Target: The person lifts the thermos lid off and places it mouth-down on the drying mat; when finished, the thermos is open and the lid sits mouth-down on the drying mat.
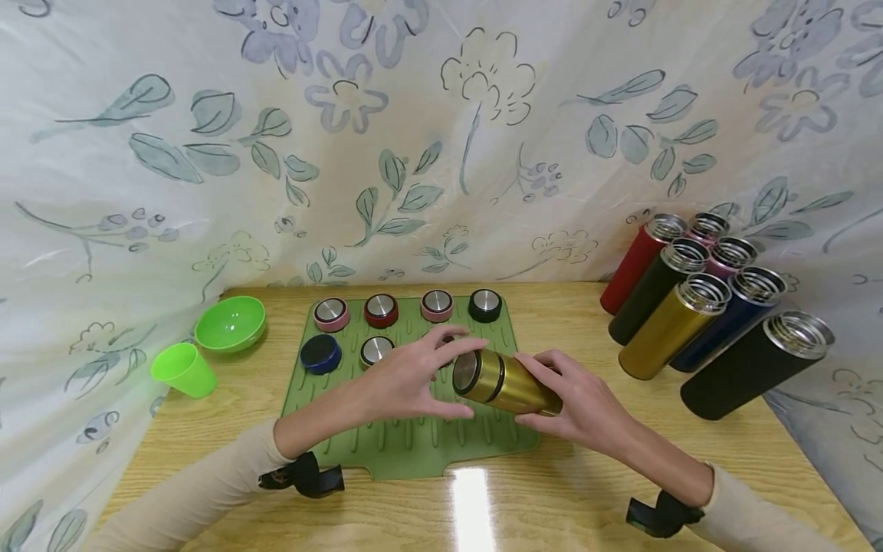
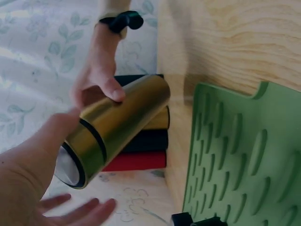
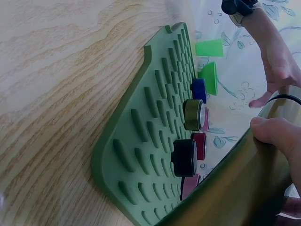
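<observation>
A gold thermos bottle [image 1: 526, 389] is held tilted over the green mat, its lidded end towards the left. My right hand [image 1: 586, 399] grips its body near the base, thumb on one side and fingers round the other. The gold lid [image 1: 491, 376], with a silver top, sits on the bottle above a dark ring. My left hand [image 1: 410, 376] is spread around the lid end, thumb and fingers apart. In the left wrist view its fingers [image 2: 94, 212] stand off the lid, while the thumb is close to it; whether the thumb touches cannot be told.
Several loose lids stand on the green ridged mat [image 1: 414, 448], including a blue lid [image 1: 320, 353] and a black lid [image 1: 485, 305]. Several lidless bottles, among them a black bottle [image 1: 748, 368], stand at the right. A green bowl [image 1: 231, 326] and green cup [image 1: 184, 369] are at the left.
</observation>
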`<state>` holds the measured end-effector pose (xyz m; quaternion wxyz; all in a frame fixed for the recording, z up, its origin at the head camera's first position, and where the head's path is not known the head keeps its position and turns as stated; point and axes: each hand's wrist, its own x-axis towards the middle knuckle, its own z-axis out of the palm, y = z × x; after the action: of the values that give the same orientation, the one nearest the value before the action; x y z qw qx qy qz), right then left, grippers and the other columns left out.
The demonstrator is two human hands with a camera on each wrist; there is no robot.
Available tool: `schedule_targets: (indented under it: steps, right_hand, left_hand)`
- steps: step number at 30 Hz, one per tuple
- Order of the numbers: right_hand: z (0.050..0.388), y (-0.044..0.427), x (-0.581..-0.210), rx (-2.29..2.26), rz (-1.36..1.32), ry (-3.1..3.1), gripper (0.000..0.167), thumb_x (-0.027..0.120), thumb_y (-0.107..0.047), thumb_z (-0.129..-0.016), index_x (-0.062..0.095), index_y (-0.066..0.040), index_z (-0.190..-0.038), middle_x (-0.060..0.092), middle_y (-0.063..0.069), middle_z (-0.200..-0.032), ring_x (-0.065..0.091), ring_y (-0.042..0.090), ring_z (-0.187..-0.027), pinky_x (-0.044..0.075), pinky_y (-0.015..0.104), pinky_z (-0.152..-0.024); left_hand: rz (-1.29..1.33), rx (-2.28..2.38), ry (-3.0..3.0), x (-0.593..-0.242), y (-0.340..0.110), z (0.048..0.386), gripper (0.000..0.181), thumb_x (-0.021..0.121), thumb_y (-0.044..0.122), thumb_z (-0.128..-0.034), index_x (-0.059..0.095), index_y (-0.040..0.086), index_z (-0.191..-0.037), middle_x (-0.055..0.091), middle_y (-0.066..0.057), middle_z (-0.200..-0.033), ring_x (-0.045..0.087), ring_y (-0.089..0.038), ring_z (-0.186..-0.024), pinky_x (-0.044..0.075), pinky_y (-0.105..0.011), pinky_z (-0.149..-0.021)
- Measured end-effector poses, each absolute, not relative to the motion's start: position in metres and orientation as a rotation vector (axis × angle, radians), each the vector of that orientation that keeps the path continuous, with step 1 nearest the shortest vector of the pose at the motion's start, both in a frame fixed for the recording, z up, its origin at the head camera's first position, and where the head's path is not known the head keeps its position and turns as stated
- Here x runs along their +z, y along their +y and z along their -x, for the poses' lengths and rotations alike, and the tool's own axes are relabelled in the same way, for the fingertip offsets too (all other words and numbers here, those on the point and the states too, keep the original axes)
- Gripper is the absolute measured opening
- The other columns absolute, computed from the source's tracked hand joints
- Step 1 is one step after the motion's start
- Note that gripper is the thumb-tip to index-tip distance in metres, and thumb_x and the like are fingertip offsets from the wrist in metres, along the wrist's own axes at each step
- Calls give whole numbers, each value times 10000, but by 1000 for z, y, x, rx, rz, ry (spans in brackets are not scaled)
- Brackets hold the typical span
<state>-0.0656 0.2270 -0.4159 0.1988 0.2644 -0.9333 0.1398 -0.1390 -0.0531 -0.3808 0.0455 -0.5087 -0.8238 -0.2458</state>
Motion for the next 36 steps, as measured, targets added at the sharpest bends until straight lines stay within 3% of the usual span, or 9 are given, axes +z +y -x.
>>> schedule_targets:
  steps: [9,13,20,23,29,36]
  right_hand:
    - [65,227,-417,395,-722,-2619,838,884,-420,-643,553,-172,-1371,594,18,-1116,569,117,-927,533,263,-675]
    - [65,228,-418,383,-723,-2626,844,883,-424,-644,550,-167,-1376,594,22,-1130,576,124,-941,545,277,-688]
    - [64,227,-418,389,-707,-2650,843,878,-435,-648,554,-152,-1373,597,28,-1141,581,136,-950,549,288,-695]
    - [63,227,-418,384,-702,-2654,842,875,-438,-650,552,-156,-1375,597,27,-1141,576,133,-951,547,287,-695]
    - [64,227,-418,389,-711,-2650,837,879,-427,-650,553,-160,-1373,596,26,-1142,576,132,-950,548,287,-697]
    - [64,229,-419,386,-708,-2645,834,877,-425,-653,552,-154,-1373,598,33,-1137,578,130,-935,539,272,-680]
  left_hand:
    - [1583,-715,-2489,-382,-51,139,749,772,427,-799,417,273,-1441,446,-42,-1419,590,-61,-797,512,-151,-657]
    - [1577,-706,-2501,-383,-51,139,726,767,429,-804,428,274,-1428,494,-2,-1359,582,-47,-771,511,-163,-647]
    - [1612,-728,-2480,-383,-50,137,690,761,420,-814,450,256,-1409,452,-17,-1421,610,-130,-1077,565,-242,-812]
    - [1626,-774,-2498,-383,-50,137,674,761,398,-821,452,261,-1404,429,-28,-1433,632,-119,-977,562,-223,-778]
    - [1660,-795,-2482,-383,-50,138,638,771,351,-821,475,278,-1382,432,-34,-1426,632,-107,-967,553,-186,-766]
    - [1664,-767,-2488,-383,-48,137,657,757,339,-837,443,296,-1414,407,-60,-1458,637,-170,-1020,571,-280,-790]
